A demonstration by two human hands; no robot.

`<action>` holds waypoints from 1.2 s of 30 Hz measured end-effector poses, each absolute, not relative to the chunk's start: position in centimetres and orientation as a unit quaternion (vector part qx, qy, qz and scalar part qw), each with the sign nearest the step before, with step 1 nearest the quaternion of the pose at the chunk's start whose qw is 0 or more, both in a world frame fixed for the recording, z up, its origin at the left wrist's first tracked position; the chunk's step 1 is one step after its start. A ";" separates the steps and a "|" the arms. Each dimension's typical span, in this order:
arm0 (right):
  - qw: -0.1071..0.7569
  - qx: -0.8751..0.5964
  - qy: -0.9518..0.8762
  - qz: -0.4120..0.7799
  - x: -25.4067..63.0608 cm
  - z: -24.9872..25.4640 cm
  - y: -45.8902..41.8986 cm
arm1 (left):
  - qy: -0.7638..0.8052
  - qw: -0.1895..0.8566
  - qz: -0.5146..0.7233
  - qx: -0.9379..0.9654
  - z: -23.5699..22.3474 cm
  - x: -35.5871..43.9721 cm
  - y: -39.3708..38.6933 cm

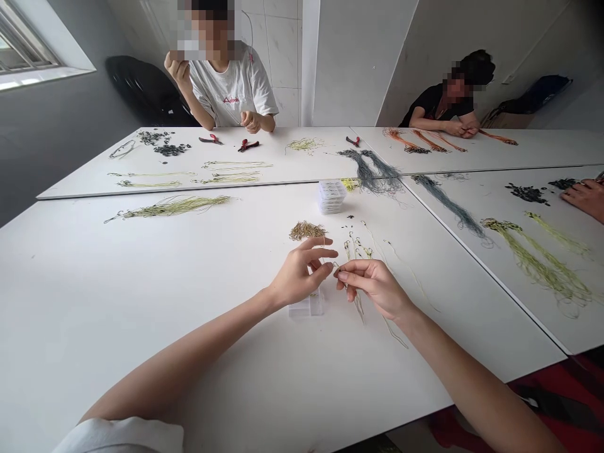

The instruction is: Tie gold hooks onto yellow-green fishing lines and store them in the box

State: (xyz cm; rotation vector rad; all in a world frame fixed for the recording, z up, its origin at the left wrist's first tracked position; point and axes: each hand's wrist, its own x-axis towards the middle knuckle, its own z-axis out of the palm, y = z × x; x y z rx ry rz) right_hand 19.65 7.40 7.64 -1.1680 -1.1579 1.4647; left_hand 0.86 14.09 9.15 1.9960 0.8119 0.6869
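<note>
Above the white table (226,365), my right hand (372,283) pinches a small fish hook (336,267) between thumb and index finger. Facing it, my left hand (306,270) has its fingers apart, with the fingertips close to the hook; nothing shows in its grip. A shallow clear plastic box (302,309) lies partly hidden under my left hand. Just beyond that hand is a heap of gold-coloured fish hooks (306,231). Several hooks tied to pale yellow-green lines (367,251) lie beyond and beneath my right hand.
A stack of clear boxes (331,197) stands farther back. Bundles of yellow-green line (177,206) and grey line (370,170) lie about. Two people sit opposite, near pliers (248,146) and orange lines (431,141). Another person's hand (585,198) rests at right.
</note>
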 end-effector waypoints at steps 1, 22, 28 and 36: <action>0.452 -0.473 -0.469 0.593 19.7 7.6 7.4 | 0.319 0.422 0.268 0.805 9.2 0.9 14.1; 0.455 -0.489 -0.465 0.582 19.8 7.7 7.4 | 0.439 0.407 0.307 0.740 9.4 0.5 15.1; 0.465 -0.479 -0.472 0.575 19.8 7.6 7.4 | 0.356 0.513 0.245 0.742 9.4 0.9 14.4; 0.471 -0.476 -0.483 0.564 19.7 7.7 7.4 | 0.281 0.695 0.202 0.631 9.1 1.2 14.4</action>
